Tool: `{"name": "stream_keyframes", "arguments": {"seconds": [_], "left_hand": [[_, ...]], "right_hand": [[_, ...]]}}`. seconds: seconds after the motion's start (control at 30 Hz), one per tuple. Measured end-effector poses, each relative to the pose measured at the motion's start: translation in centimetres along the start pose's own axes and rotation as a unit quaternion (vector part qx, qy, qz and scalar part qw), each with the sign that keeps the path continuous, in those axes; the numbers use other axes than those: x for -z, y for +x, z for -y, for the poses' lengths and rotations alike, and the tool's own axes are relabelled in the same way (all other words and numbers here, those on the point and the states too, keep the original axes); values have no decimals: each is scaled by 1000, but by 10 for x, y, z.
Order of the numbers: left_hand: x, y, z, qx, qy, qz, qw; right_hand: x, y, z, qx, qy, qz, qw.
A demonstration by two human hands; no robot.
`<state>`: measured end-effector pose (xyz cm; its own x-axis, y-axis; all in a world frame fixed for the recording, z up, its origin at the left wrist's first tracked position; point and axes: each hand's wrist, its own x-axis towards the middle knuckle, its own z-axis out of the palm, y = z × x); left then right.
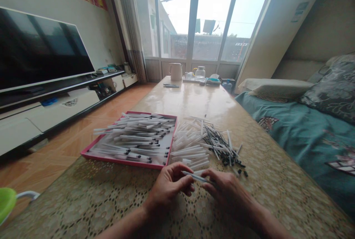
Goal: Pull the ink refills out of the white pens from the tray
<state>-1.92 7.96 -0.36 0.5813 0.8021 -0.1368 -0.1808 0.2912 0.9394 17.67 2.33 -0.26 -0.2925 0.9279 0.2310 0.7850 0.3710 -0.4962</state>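
Between my two hands, low over the table, is a slim whitish pen. My left hand pinches one end between thumb and fingers, and my right hand grips the other end, partly hiding it. Just beyond the hands lies a heap of white pen barrels. Right of these are thin dark refills, with small black caps scattered at their near end. To the left, a pink-rimmed tray holds many white pens with black ends, some jutting over its left rim.
At the table's far end stand a beige pitcher, a glass jug and a tissue pack. A sofa runs along the right side. On the left are a TV cabinet and a green seat.
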Motion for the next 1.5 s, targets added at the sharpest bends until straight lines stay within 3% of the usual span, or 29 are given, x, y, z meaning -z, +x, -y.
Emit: {"name": "stream_keyframes", "arguments": {"seconds": [0.13, 0.3, 0.5, 0.73, 1.5], "left_hand": [[3, -1, -3, -22, -69, -69, 995], [4, -2, -4, -17, -90, -75, 993], [6, -1, 1, -5, -87, -93, 992], [7, 0, 3, 1, -86, -99, 991], [7, 1, 0, 3, -71, -110, 991]], "right_hand": [[14, -5, -11, -74, 121, -43, 989], [18, -9, -22, -116, 202, -22, 972], [15, -6, -21, -93, 161, -38, 982], [17, -5, -19, -105, 187, -66, 975], [14, -5, -26, -79, 120, -39, 989]]}}
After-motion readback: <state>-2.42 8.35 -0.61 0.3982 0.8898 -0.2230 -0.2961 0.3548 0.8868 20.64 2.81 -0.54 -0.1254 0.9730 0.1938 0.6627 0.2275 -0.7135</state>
